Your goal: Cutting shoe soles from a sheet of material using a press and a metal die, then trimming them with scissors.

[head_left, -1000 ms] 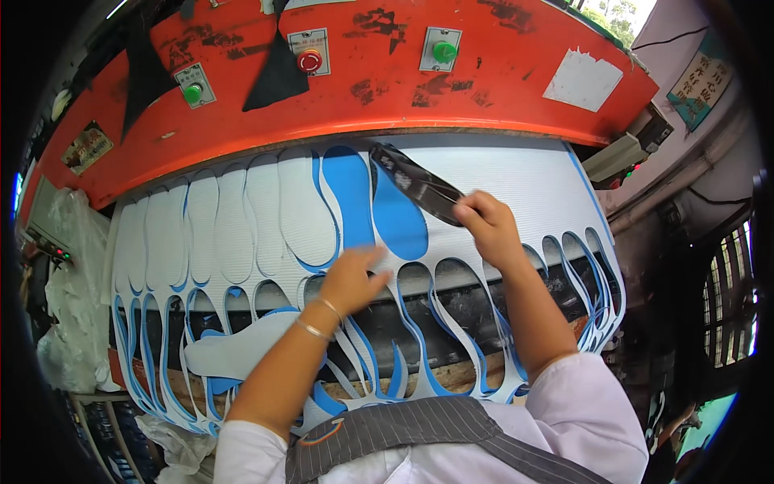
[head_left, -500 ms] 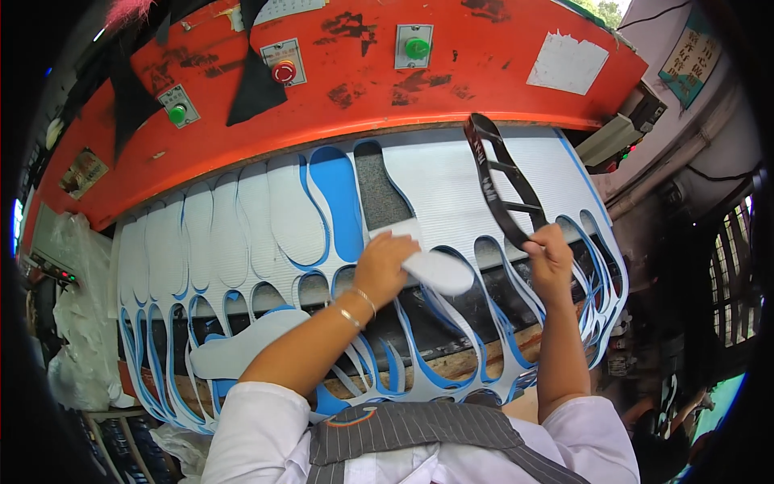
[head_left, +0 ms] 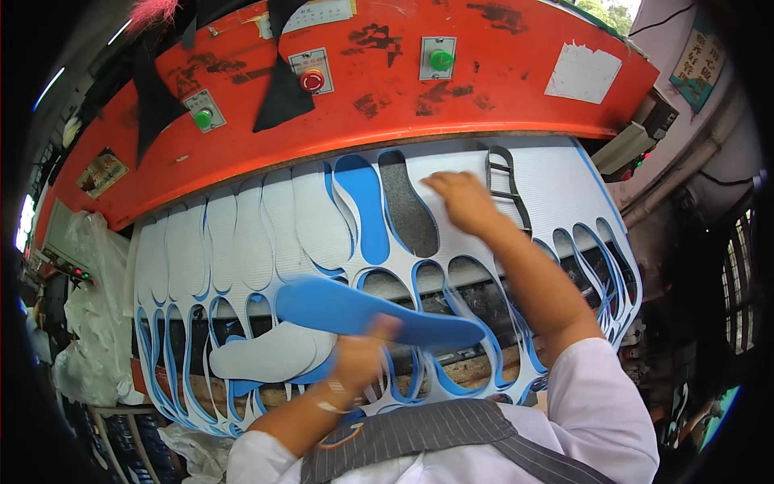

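The blue insole-shaped piece [head_left: 322, 306] is in the left hand [head_left: 359, 355], which is closed on it near the middle, with the thumb over the upper face; the fingers underneath are hidden. By its look, this piece should be light and thin — probably a soft foam, which bends easily but keeps its flat form. It seems neither fragile nor very slippery, though a hard pinch could crease the edge. The middle part appears the best place for holding, because both ends are then balanced.

The piece lies crosswise above the front of the cut white sheet [head_left: 564, 185], nearer to the body than the right hand [head_left: 459, 202]. Its left end is above some white cut pieces [head_left: 274, 352] — whether it touches them, one cannot tell. The right hand is loosely open, nothing seen in it, over the sheet between the grey foot-shaped opening [head_left: 409, 206] and the dark cutting die [head_left: 506, 195].
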The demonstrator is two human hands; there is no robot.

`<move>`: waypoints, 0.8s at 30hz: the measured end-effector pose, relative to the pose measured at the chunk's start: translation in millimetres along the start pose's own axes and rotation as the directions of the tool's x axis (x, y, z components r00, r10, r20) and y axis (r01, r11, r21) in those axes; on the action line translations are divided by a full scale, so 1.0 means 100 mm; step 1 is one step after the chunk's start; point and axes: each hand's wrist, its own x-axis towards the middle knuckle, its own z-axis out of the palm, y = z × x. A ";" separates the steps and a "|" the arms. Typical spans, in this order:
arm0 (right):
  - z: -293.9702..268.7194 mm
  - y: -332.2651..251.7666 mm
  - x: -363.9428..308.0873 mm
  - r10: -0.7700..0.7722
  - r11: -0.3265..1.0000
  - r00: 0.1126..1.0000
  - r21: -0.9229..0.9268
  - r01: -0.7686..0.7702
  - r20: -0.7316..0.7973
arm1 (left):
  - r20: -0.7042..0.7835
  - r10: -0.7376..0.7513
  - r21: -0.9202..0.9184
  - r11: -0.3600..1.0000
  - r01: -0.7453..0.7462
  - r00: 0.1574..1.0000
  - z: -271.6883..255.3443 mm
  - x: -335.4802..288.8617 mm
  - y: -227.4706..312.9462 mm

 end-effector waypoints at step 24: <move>-0.14 -0.43 0.39 0.395 0.523 0.681 0.459 -0.718 0.616 | 0.180 0.225 0.747 0.602 -0.282 0.957 -0.60 1.69 -1.02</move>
